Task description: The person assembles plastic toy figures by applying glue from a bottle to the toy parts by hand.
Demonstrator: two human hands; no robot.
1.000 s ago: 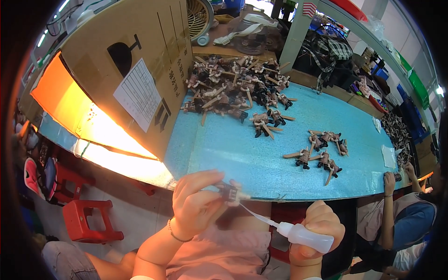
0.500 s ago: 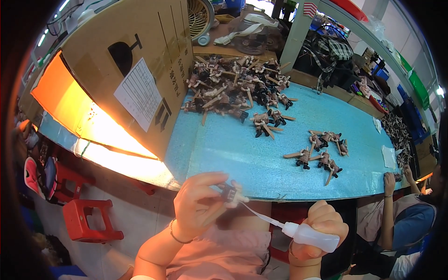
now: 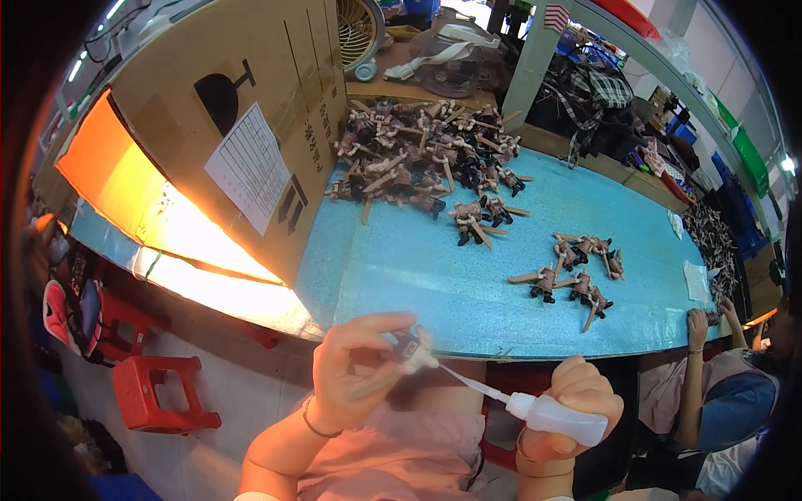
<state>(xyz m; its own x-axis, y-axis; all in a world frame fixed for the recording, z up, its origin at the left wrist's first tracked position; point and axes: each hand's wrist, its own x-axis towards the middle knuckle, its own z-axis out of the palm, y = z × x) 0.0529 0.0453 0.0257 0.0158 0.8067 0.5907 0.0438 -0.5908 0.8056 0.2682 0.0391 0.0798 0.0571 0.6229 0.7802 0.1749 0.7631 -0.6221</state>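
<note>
My left hand [image 3: 349, 367] pinches a small toy figurine [image 3: 413, 349] in front of the bench edge; it is slightly blurred. A flat wooden stick seems to run from it beneath my fingers. Wrapped round a white squeeze bottle [image 3: 561, 420] is my right hand [image 3: 585, 392]. The bottle lies tilted, its long thin nozzle [image 3: 472, 383] pointing left, and the tip is at or very near the figurine; contact cannot be made out. On the blue bench top [image 3: 401, 284], several similar figurines [image 3: 576, 271] with wooden sticks lie to the right.
A large heap of figurines [image 3: 418, 150] covers the back of the bench. To the left stands a cardboard box [image 3: 276, 92] with bright orange light inside. A fan [image 3: 357, 37] is behind it. Red stools [image 3: 163, 397] stand lower left. Another person [image 3: 735, 392] sits at the right.
The figurine in my left hand has tilted and shifted slightly. The bottle's nozzle has moved a little with it. My right hand keeps its grip on the bottle.
</note>
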